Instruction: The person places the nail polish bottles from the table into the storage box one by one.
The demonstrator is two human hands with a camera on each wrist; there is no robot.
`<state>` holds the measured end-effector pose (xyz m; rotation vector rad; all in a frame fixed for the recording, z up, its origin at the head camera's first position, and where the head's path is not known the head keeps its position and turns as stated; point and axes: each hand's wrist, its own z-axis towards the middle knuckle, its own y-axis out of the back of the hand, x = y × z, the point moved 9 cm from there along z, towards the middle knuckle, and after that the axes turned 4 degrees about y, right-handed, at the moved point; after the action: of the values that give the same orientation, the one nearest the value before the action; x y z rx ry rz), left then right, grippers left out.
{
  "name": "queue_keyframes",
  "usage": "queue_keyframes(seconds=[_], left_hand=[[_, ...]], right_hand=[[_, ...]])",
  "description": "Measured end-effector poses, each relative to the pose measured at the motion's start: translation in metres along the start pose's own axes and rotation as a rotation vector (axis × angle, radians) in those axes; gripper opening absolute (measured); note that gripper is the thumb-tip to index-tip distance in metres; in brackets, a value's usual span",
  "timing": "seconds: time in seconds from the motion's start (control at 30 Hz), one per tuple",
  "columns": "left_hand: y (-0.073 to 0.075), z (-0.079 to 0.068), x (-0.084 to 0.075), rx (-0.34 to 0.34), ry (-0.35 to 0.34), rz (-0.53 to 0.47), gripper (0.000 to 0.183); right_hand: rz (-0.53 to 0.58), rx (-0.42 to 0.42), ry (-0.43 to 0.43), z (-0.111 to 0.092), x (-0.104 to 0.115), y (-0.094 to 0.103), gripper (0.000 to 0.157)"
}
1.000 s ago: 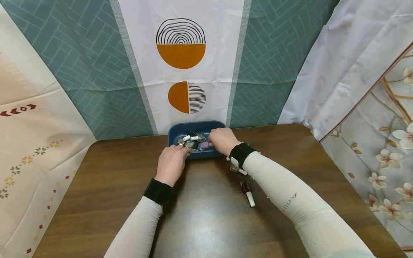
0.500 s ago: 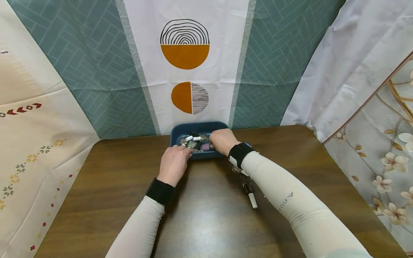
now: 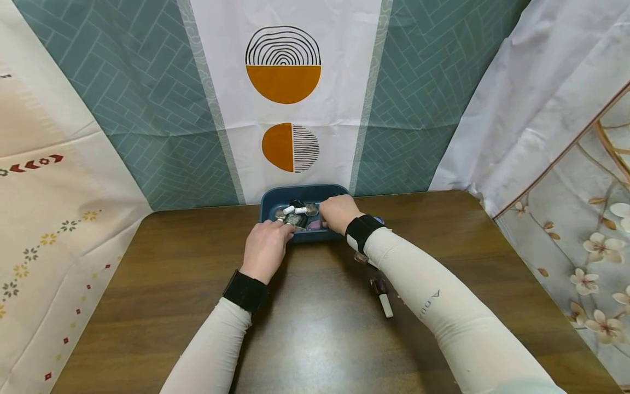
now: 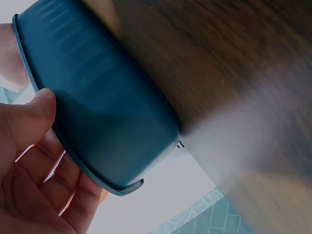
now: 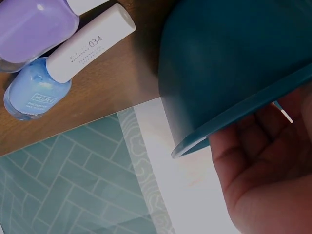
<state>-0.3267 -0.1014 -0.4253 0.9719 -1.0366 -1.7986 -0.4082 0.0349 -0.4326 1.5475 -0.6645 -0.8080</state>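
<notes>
My left hand (image 3: 264,245) has the near left part of the blue tub (image 3: 305,193), thumb flat on the outer wall just under the rim and fingers over on the inner side, so the lip sits narrowly between them; my right hand (image 3: 340,214) reaches over the rim at the other end, fingers bent down inside beside the mauve bottle (image 3: 315,225); whether they pinch anything in there I cannot tell, since the wall and my own knuckles hide the tips. The tub stands at the back edge of the table (image 3: 162,284), and the speckled bottle (image 3: 295,219) lies inside among others, white caps up.

I judge the tub light and fairly stiff, smooth plastic by its sheen; its lip looks the best place to take hold, one hand at each end, kept level so the load does not slide. The bottles look like glass (small, but probably dense for their size), slippery round the shoulders and liable to chip if knocked together; I would lift each by its long cap. On the table lie the dark red bottle (image 3: 379,285) and the brownish bottle (image 3: 361,257); beside the tub, the lilac bottle (image 5: 36,29) lies against the pale blue bottle (image 5: 39,90).
</notes>
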Motion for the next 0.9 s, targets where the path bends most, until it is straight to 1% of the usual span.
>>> queue_keyframes(seconds=[0.17, 0.37, 0.57, 0.67, 0.9], left_hand=[[0.0001, 0.0001, -0.0009, -0.001, -0.005, 0.004, 0.014], [0.0009, -0.0001, 0.0, -0.006, -0.004, 0.0, 0.014], [0.0004, 0.0, 0.0001, -0.023, -0.021, 0.013, 0.012], [-0.0002, 0.0005, -0.0002, -0.017, -0.02, 0.015, 0.012], [-0.0002, -0.0003, -0.0002, -0.016, -0.018, 0.016, 0.012]], right_hand=[[-0.014, 0.016, -0.004, 0.0015, -0.0012, -0.0034, 0.038], [-0.016, 0.031, -0.003, 0.0029, -0.0002, -0.004, 0.031], [-0.042, 0.038, -0.002, 0.0014, 0.0038, 0.0008, 0.041], [-0.054, 0.034, -0.007, 0.0002, 0.0043, 0.0019, 0.041], [-0.045, 0.033, -0.006, -0.0001, 0.0044, 0.0013, 0.043]])
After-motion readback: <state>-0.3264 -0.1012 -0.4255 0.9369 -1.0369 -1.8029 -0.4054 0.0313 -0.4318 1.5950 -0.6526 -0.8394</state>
